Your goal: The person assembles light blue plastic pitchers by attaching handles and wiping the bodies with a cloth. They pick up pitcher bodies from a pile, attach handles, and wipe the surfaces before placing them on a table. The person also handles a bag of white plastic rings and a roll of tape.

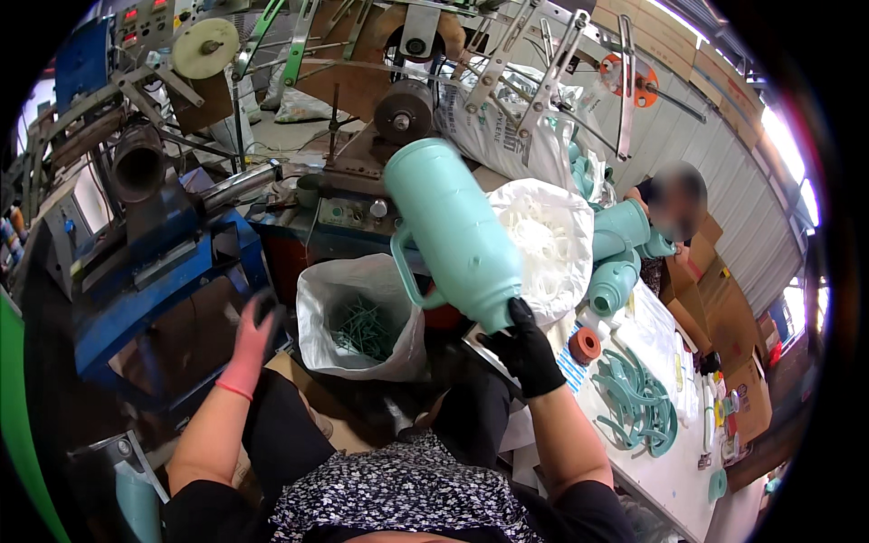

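Observation:
A teal plastic thermos flask shell with a side handle is tilted in front of me, its narrow neck pointing down to the right. My right hand, in a black glove, grips it by that neck. My left hand, in a pink glove with dark fingertips, is off to the left by my knee. Its fingers look apart and nothing shows in them. Between my hands stands a white sack with thin teal plastic strips inside.
A white bag of pale rings and several teal flask shells sit at the right. Curved teal handles and a brown tape roll lie on the white table. Blue machinery stands left; a person is at the far right.

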{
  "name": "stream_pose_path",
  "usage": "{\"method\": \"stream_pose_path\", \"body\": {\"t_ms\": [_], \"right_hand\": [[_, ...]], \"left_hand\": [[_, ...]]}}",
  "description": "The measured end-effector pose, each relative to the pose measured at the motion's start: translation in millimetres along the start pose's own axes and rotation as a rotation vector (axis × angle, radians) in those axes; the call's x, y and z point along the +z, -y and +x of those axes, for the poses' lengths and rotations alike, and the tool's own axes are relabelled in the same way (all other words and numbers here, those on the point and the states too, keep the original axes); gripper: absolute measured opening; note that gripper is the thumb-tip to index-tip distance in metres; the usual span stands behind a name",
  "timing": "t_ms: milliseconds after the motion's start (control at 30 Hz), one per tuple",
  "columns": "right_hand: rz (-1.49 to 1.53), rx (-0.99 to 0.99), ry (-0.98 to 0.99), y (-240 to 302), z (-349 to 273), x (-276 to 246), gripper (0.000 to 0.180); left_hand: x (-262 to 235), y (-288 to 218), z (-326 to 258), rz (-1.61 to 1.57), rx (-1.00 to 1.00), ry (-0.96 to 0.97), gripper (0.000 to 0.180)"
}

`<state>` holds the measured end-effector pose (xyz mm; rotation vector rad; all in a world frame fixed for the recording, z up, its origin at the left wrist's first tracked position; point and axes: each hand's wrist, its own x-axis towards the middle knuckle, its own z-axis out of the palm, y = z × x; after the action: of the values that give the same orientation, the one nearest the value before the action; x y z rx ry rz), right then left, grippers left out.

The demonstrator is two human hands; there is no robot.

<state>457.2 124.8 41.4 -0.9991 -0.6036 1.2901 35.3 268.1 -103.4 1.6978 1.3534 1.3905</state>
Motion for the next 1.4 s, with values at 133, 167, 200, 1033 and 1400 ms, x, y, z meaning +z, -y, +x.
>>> {"method": "stream_pose_path", "body": {"t_ms": [133,167,200,1033,1400], "right_hand": [[0.613,0.306,0.392,-12,105,10,0.051],[0.222,0.023,0.424,-16,118,30,0.05],[-0.169,-0.255,0.439,-24,126,51,0.049],[-0.833,-0.956,0.241,13,434,184,0.06],[-0.485,-0.696,0.519,28,429,167,0.038]], "left_hand": [[6,41,-62,0.555,0.174,0.304,0.054],[5,44,-64,0.591,0.258,0.257,0.053],[4,40,-66,0.625,0.267,0.251,0.053],[-19,21,-59,0.536,0.167,0.143,0.041],[-11,21,-56,0.544,0.148,0.146,0.043]]}}
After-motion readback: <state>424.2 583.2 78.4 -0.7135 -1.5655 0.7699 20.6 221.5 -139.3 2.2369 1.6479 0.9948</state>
